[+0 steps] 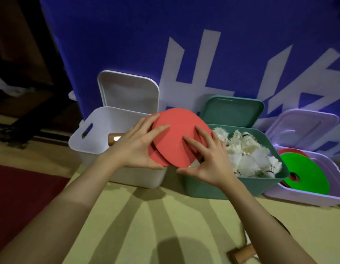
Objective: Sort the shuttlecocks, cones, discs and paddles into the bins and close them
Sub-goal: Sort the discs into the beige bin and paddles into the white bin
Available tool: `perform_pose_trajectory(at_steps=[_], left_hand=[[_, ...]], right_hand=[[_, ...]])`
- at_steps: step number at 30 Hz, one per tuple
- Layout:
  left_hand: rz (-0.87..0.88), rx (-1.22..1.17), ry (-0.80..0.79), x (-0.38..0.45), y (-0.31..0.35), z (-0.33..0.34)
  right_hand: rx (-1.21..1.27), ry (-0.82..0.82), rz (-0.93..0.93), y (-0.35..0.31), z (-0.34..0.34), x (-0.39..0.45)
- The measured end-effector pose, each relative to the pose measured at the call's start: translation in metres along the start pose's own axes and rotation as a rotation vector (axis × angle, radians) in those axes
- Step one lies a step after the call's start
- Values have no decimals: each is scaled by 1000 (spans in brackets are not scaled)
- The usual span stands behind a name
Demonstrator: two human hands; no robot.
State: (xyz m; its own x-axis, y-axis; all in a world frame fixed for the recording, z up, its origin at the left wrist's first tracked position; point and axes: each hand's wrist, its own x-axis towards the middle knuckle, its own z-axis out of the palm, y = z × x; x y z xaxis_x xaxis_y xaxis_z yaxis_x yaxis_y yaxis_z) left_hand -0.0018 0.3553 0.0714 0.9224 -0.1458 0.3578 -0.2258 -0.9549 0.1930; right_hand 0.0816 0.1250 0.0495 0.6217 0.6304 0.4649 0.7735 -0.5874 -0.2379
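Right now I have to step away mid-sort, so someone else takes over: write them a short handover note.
Left hand and right hand both hold a stack of red paddles over the gap between the white bin and the teal bin.
Done: shuttlecocks in the teal bin, discs in the lilac bin.
Left: bin these paddles, pick up the wooden handle on the floor, close all three lids.

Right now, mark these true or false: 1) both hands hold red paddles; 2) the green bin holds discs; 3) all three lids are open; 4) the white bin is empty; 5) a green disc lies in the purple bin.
1) True: left hand and right hand hold the red paddles.
2) False: the green bin holds shuttlecocks.
3) True.
4) False: the white bin has a wooden handle in it.
5) True: green disc, purple bin.
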Motion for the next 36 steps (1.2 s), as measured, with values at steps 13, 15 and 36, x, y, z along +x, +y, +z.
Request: perform_pose_trajectory(at_steps=[13,15,36], left_hand=[[-27,-208,-302,17,-183,30],[-56,-260,-405,16,-193,42],[-246,-80,-451,0,-203,53]], right_hand=[[-93,-250,195,-59,105,101],[-133,-320,216,-57,111,106],[-132,-455,139,-69,169,129]])
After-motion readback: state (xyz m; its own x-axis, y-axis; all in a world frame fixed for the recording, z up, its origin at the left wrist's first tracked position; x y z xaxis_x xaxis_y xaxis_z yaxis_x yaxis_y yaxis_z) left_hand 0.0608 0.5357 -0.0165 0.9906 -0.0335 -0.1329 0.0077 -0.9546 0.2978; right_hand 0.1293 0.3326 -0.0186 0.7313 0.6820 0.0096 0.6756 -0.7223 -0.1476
